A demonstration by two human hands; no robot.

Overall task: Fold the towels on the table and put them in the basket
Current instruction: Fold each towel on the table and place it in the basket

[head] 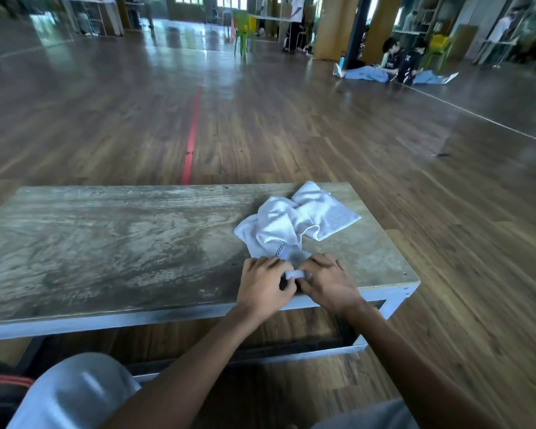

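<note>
Noted as setting: large hall with wood-plank floor [291, 134], marked by a red line [192, 134] running away from the far table edge. Found at the far right two persons [396, 61] seated on the floor beside a pillar; further back, a green chair [242, 29]. Blurred beyond that; left undetailed.

Logged in the foreground a low table [106, 243] with worn wooden top and pale metal frame. Located on its right half one white towel [291, 221], crumpled and unfolded, spread from the far edge toward the near edge. Observed a small dark checked band close to its near end.

Found left hand [265, 284] and right hand [330, 281] side by side at the towel's near end, just inside the near table edge. Confirmed both clenched on cloth: fingers curled over the towel's near edge, with a small roll of white fabric pinched between the two hands. Cannot tell whether touching at the thumbs or just apart.

Recorded bare forearms reaching in from below, and a knee [75, 394] in grey cloth at lower left.
</note>
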